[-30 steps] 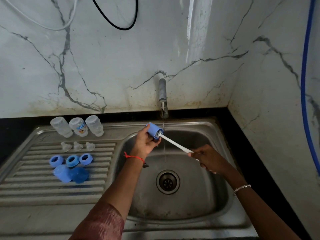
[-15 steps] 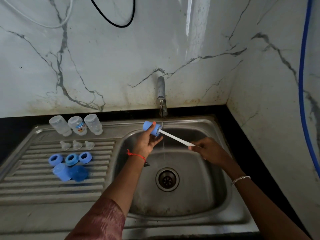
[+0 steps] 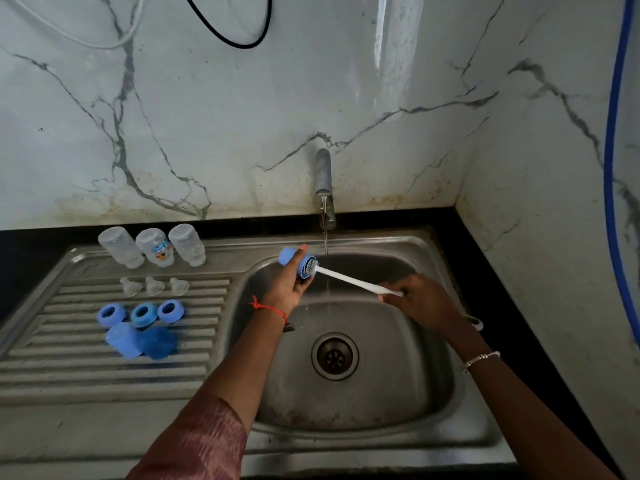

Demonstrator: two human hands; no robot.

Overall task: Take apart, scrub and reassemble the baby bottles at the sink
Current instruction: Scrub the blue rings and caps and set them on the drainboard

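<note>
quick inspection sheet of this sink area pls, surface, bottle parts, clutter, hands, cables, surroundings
surface: steel sink with ribbed drainboard on its left; basin wet, with stains low on its front wall
job's things: three clear bottles in a row at the back of the drainboard; three clear nipples in front of them; three blue collar rings; two blue caps nearest the camera
clutter: nothing seen
hands: left hand grips a blue cap; right hand holds the bottle brush by its handle, bristles in the cap
cables: black cable and white cable on the wall; blue hose at right
surroundings: marble wall; tap running
</note>
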